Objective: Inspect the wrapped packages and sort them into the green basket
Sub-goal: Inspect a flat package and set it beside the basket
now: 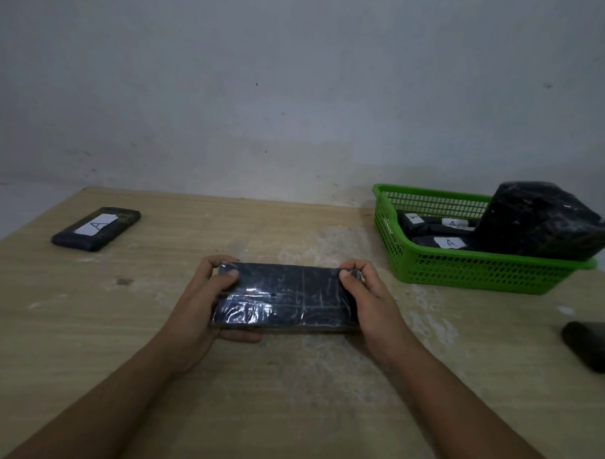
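1. Left hand (pixel 211 294) & right hand (pixel 364 296) grip ends of black package (pixel 285 297), frame centre, above counter (pixel 289 383)
2. Green basket (pixel 464 269) mid right; holds pkgs

Basket (pixel 464 272) right; labelled package (pixel 95 229) left; held package (pixel 288 297) between.

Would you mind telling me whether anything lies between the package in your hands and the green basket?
Nothing visible does: the table between the held package and the green basket is bare. Inside, a large black bundle fills the right end.
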A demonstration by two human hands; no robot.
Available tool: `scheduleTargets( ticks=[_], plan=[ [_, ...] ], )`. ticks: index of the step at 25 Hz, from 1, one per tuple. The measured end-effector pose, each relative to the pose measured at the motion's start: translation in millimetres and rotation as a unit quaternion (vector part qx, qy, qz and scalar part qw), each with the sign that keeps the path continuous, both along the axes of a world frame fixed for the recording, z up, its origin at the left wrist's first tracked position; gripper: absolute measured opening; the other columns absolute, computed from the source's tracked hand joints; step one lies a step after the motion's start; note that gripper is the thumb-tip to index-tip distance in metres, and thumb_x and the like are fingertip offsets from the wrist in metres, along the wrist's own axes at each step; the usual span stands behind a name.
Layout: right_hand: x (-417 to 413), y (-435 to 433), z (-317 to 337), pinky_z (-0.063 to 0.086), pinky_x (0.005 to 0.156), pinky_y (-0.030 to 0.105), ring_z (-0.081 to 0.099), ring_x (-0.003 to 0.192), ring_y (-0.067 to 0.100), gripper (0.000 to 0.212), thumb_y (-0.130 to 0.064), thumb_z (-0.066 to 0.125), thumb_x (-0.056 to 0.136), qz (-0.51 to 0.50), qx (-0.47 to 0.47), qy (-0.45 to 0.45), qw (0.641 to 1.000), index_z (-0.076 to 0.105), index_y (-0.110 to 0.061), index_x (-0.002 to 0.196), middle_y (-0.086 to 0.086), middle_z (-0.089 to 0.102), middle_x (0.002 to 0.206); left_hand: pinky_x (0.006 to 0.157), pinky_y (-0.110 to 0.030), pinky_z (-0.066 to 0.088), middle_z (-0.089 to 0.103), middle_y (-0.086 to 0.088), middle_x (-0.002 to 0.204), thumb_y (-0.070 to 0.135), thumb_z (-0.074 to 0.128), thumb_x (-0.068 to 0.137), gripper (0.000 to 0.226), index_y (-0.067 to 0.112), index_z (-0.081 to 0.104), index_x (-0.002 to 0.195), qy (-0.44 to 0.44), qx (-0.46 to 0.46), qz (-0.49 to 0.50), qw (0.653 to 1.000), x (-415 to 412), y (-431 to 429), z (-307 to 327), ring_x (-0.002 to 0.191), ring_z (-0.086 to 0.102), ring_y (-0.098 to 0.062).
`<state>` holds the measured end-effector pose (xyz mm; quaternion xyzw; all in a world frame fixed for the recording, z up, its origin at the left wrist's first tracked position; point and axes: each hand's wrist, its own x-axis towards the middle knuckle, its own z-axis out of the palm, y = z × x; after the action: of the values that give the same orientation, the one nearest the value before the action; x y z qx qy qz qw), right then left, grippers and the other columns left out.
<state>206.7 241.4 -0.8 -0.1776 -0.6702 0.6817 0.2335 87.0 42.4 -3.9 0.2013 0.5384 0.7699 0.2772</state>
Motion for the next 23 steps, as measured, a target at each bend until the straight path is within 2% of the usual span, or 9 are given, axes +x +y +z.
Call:
scheduleTargets(
  ticks=[2,6,7,9,12,14,17,20,23],
  plan=[
    [-1,-3,-1,0.051,0.061,0.028,0.062,0.077,0.016,0.011,-0.020,0.047,0.101,0.007,0.010,-0.010,1.000,0.054,-0.024,0.093,0.004,0.064,0.088,0.050,-0.055,0.057,0.071,-0.004,0.085,0.028,0.049,0.094,0.009,0.020,0.052,0.092,0.013,-0.026,0.031,0.999,1,1,2,0.069,0.070,-0.035],
    [-3,-8,-2,0.048,0.058,0.025,0.060,0.072,0.013,0.011,-0.022,0.051,0.098,-0.026,0.043,-0.011,0.999,0.053,-0.024,0.087,0.000,0.062,0.082,0.045,-0.043,0.056,0.064,-0.007,0.090,0.027,0.051,0.094,0.009,0.020,0.048,0.097,0.060,-0.036,0.050,0.996,2,1,-1,0.066,0.070,-0.035],
    [-3,-10,-2,0.047,0.056,0.022,0.061,0.069,0.008,0.011,-0.027,0.056,0.095,-0.046,0.077,-0.013,0.996,0.052,-0.023,0.086,-0.003,0.062,0.079,0.046,-0.043,0.056,0.064,-0.009,0.092,0.027,0.051,0.094,0.009,0.019,0.048,0.098,0.075,-0.037,0.053,0.995,3,1,-1,0.068,0.070,-0.036],
    [-3,-13,-3,0.045,0.052,0.016,0.059,0.060,-0.002,0.023,-0.038,0.068,0.086,-0.086,0.141,-0.022,0.986,0.050,-0.023,0.085,-0.008,0.061,0.074,0.047,-0.045,0.056,0.064,-0.010,0.093,0.026,0.050,0.095,0.007,0.019,0.047,0.098,0.114,-0.049,0.063,0.990,6,2,0,0.069,0.071,-0.037],
    [-3,-16,0,0.048,0.051,0.017,0.060,0.057,-0.002,0.031,-0.037,0.077,0.078,-0.119,0.107,-0.020,0.987,0.050,-0.022,0.083,-0.006,0.063,0.075,0.051,-0.052,0.058,0.066,-0.008,0.097,0.024,0.052,0.094,0.010,0.021,0.049,0.103,0.130,-0.059,0.058,0.988,10,4,1,0.074,0.073,-0.037],
    [-2,-14,3,0.051,0.054,0.021,0.063,0.064,0.004,0.032,-0.036,0.077,0.078,-0.145,0.072,0.005,0.987,0.051,-0.020,0.087,-0.003,0.064,0.079,0.060,-0.052,0.060,0.065,-0.007,0.110,0.021,0.060,0.088,0.032,0.027,0.049,0.117,0.103,-0.040,0.039,0.993,7,5,2,0.086,0.073,-0.033],
    [-2,-10,4,0.051,0.058,0.018,0.063,0.075,0.009,0.035,-0.039,0.071,0.083,-0.172,0.047,0.013,0.984,0.051,-0.016,0.099,-0.003,0.063,0.088,0.077,-0.040,0.060,0.060,-0.008,0.123,0.020,0.083,0.069,0.083,0.037,0.036,0.136,0.040,0.009,0.013,0.999,5,5,0,0.103,0.068,-0.030],
    [-5,-10,-2,0.052,0.066,0.030,0.066,0.080,0.013,0.030,-0.046,0.065,0.085,-0.097,0.017,-0.018,0.995,0.050,-0.022,0.094,-0.002,0.065,0.091,0.079,-0.043,0.059,0.059,-0.004,0.119,0.009,0.082,0.066,0.097,0.047,0.028,0.137,0.068,-0.023,0.030,0.997,7,6,-2,0.099,0.070,-0.024],
    [-3,-10,-3,0.050,0.059,0.032,0.069,0.071,0.019,0.022,-0.037,0.068,0.085,-0.017,-0.043,-0.014,0.999,0.052,-0.021,0.085,0.006,0.070,0.085,0.082,-0.049,0.058,0.058,-0.004,0.119,-0.006,0.073,0.071,0.097,0.047,0.023,0.136,0.043,-0.001,0.070,0.997,1,3,-3,0.099,0.070,-0.026]
  ],
)
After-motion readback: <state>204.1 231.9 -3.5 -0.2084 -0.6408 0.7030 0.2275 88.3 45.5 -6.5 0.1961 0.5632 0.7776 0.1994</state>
